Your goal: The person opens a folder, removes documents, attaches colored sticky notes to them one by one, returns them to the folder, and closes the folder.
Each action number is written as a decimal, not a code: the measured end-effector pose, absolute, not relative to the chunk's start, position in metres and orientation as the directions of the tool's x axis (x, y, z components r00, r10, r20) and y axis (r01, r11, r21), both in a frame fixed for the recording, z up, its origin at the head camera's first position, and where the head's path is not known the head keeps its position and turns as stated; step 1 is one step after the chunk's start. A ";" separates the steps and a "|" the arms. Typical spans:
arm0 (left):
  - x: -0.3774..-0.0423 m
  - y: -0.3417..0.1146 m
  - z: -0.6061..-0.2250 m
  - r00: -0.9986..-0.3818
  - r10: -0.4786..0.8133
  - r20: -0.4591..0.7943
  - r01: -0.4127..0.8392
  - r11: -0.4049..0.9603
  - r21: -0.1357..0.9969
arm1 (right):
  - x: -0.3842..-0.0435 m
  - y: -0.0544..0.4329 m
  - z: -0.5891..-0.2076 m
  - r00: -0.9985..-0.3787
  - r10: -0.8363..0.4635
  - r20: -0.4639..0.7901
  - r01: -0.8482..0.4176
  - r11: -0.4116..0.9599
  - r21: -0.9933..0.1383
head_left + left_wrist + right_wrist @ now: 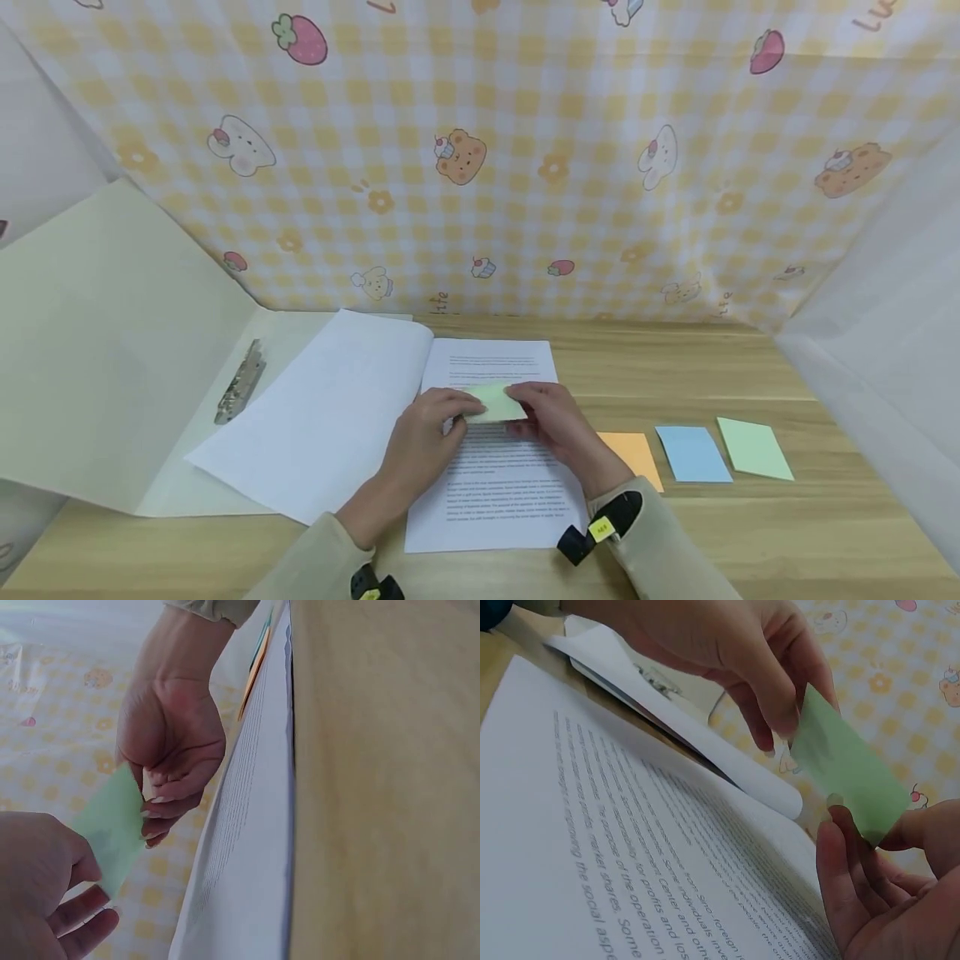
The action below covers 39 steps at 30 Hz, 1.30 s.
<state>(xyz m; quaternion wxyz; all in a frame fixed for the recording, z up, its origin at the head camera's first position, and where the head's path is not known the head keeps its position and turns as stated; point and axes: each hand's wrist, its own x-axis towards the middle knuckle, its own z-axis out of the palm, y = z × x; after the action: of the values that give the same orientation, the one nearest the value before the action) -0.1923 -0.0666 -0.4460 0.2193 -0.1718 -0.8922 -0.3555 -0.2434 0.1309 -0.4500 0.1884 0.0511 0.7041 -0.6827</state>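
Observation:
A light green paper note is held by its two ends above a printed sheet. My left hand pinches its left end between thumb and fingers. At the opposite end my right hand grips it, thumb on one face and fingers behind. In the right wrist view the note is tilted and clear of the printed page. The left wrist view likewise has the note stretched between both hands, off the paper.
An open cream folder with a metal clip lies at the left, a turned-over white page across it. Right of the printed sheet, on the wooden table, are orange, blue and green notes. A checked cloth hangs behind.

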 end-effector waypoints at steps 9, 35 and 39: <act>-0.198 -0.065 -0.438 -0.912 0.041 0.408 0.327 0.674 0.662 | -0.250 0.133 -0.457 -0.959 -0.043 -0.282 0.274 0.137 -0.952; -0.233 -0.060 -0.430 -0.995 -0.058 0.080 0.009 0.757 0.653 | -0.257 0.127 -0.450 -0.998 -0.052 -0.026 -0.003 0.490 -0.872; -0.236 -0.062 -0.430 -0.997 -0.063 0.035 -0.025 0.767 0.641 | -0.261 0.125 -0.457 -0.998 -0.059 -0.007 -0.025 0.512 -0.859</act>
<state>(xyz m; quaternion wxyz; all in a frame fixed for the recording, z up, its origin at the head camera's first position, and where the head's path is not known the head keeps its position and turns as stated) -0.2358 -0.0621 -0.4301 0.0272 0.0234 -0.9395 -0.3406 -0.2611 0.1248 -0.4570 0.0176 -0.0241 0.8694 -0.4933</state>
